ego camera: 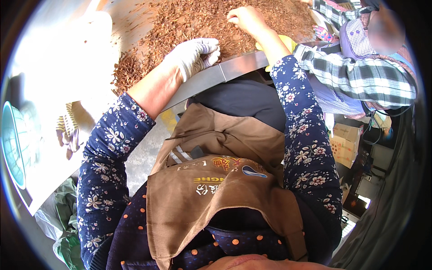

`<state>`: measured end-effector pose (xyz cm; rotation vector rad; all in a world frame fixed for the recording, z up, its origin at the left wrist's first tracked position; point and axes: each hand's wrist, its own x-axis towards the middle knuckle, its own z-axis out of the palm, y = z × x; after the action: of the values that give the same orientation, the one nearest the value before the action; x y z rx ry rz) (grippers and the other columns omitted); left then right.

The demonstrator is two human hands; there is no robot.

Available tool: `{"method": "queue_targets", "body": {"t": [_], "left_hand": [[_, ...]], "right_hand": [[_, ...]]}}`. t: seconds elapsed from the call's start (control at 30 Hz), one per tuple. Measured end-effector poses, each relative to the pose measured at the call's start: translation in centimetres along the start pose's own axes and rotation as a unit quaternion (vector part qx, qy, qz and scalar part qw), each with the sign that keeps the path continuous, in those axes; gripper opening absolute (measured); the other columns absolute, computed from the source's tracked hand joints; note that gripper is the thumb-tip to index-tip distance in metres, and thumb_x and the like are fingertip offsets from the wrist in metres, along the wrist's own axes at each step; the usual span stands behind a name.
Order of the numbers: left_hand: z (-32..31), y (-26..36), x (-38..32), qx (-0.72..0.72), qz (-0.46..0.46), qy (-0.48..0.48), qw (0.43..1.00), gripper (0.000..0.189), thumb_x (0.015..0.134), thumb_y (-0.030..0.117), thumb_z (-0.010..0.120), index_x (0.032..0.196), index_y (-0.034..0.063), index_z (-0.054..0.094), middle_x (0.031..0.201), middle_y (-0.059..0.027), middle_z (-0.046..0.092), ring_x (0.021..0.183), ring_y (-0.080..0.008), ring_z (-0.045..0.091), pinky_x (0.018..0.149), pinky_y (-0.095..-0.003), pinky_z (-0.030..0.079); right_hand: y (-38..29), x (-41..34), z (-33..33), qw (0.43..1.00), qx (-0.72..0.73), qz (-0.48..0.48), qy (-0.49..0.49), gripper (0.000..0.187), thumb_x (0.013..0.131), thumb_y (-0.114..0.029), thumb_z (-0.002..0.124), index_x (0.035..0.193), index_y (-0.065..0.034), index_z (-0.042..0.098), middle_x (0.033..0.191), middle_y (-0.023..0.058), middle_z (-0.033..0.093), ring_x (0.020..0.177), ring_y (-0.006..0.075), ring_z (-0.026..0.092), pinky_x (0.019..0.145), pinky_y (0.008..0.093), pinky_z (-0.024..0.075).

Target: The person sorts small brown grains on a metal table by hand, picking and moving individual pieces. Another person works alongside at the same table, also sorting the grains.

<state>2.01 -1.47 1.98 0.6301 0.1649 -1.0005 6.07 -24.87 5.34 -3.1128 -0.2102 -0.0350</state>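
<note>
A layer of reddish-brown dried plant pieces [189, 23] covers much of the metal-edged table [241, 65]. My left hand [195, 55], in a white knitted glove, rests at the near edge of this layer with its fingers curled; whether anything is between them cannot be told. Bare, my right hand [248, 21] is over the pieces farther right, thumb and fingertips drawn together. Any small piece in its fingertips is too small to make out. A yellow-gloved hand [287, 44] of a co-worker in a checked sleeve is partly hidden behind my right forearm.
A striped knitted glove [69, 130] lies on the glaring white surface at left, near a teal basin [13, 145]. The co-worker's checked sleeve [357, 76] is close at right. Below it stands a cardboard box [346, 143]. Green plastic bags [67, 209] are at lower left.
</note>
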Motion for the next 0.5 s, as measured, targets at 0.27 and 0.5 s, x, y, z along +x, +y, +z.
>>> {"method": "queue_targets", "body": {"t": [0.27, 0.5], "left_hand": [[-0.5, -0.4, -0.2, 0.007, 0.011, 0.003, 1.000, 0.013, 0.087, 0.002, 0.054, 0.099, -0.0023, 0.059, 0.086, -0.0115, 0.062, 0.079, -0.0209, 0.061, 0.070, -0.0299, 0.054], [-2.1, -0.2, 2.7, -0.001, -0.004, -0.024, 1.000, 0.021, 0.083, -0.003, 0.057, 0.104, -0.0025, 0.059, 0.094, -0.0124, 0.061, 0.083, -0.0212, 0.059, 0.071, -0.0292, 0.053]], "right_hand": [[-3.0, 1.0, 1.8, 0.996, -0.054, -0.071, -0.004, 0.016, 0.079, -0.018, 0.065, 0.092, -0.0106, 0.068, 0.085, 0.0107, 0.067, 0.083, 0.0270, 0.064, 0.075, 0.0374, 0.0504], [-2.0, 1.8, 3.6, 0.987, -0.038, -0.140, 0.063, 0.019, 0.077, -0.018, 0.054, 0.066, -0.0086, 0.066, 0.070, 0.0101, 0.066, 0.066, 0.0261, 0.064, 0.059, 0.0396, 0.0518]]}}
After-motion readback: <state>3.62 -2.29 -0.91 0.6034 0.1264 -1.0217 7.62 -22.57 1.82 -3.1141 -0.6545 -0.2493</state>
